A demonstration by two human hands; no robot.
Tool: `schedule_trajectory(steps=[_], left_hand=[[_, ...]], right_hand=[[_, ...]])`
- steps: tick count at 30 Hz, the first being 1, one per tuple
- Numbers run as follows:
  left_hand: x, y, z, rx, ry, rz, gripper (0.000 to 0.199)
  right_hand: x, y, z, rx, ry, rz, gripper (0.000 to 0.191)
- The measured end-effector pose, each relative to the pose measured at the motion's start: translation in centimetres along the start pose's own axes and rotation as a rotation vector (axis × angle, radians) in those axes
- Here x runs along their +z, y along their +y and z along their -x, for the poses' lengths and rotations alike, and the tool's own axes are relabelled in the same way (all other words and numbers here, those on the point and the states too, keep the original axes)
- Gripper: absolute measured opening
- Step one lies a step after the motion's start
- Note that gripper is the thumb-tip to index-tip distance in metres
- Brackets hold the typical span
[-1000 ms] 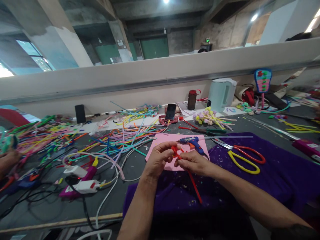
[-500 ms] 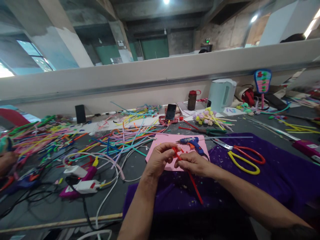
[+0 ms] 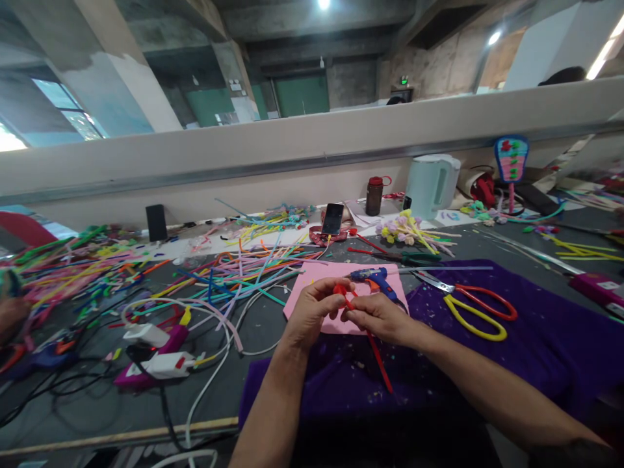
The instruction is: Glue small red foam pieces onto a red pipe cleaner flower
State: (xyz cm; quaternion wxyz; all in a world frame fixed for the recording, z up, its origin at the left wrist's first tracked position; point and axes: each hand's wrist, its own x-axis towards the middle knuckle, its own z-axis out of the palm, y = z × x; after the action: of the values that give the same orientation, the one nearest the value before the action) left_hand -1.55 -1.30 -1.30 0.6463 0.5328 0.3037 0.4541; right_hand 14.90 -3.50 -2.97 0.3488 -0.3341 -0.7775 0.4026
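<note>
A red pipe cleaner (image 3: 379,364) is pinched between my two hands, its long free end slanting down to the right over the purple cloth. My left hand (image 3: 319,307) is closed on its upper, bent part, where the fingers hide most of the shape. Just to the right, my right hand (image 3: 374,316) grips the stem between thumb and fingers. Under and behind the hands lies a pink sheet (image 3: 305,286). A blue glue gun (image 3: 383,283) rests on that sheet, beyond my right hand.
Scissors (image 3: 475,312) with red and yellow handles lie right on the purple cloth (image 3: 541,344). Loose pipe cleaners (image 3: 253,266) spread leftward. Plugs fill a power strip (image 3: 160,361) at left, with trailing cables. A kettle (image 3: 431,185), bottle (image 3: 374,196) and phone (image 3: 332,219) stand behind. Another person's hand (image 3: 12,318) shows far left.
My left thumb and fingers have shifted slightly around the bent red part. The pipe cleaner's free end has swung a little up and left. Everything else looks the same.
</note>
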Motion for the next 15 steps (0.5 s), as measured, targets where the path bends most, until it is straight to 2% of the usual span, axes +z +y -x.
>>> schedule_trajectory(steps=[6,11,15], left_hand=[[0.1,0.2,0.1,-0.021,0.012,-0.015,0.023],[0.2,0.0,0.0,-0.035,0.001,0.001,0.045],[0.4,-1.0,-0.5,-0.062,0.053,-0.045,0.033]], right_hand=[[0.0,0.0,0.0,0.000,0.007,-0.011,0.024],[0.0,0.3,0.0,0.014,0.059,-0.041,0.027],[0.1,0.8,-0.1,0.061,0.124,-0.061,0.028]])
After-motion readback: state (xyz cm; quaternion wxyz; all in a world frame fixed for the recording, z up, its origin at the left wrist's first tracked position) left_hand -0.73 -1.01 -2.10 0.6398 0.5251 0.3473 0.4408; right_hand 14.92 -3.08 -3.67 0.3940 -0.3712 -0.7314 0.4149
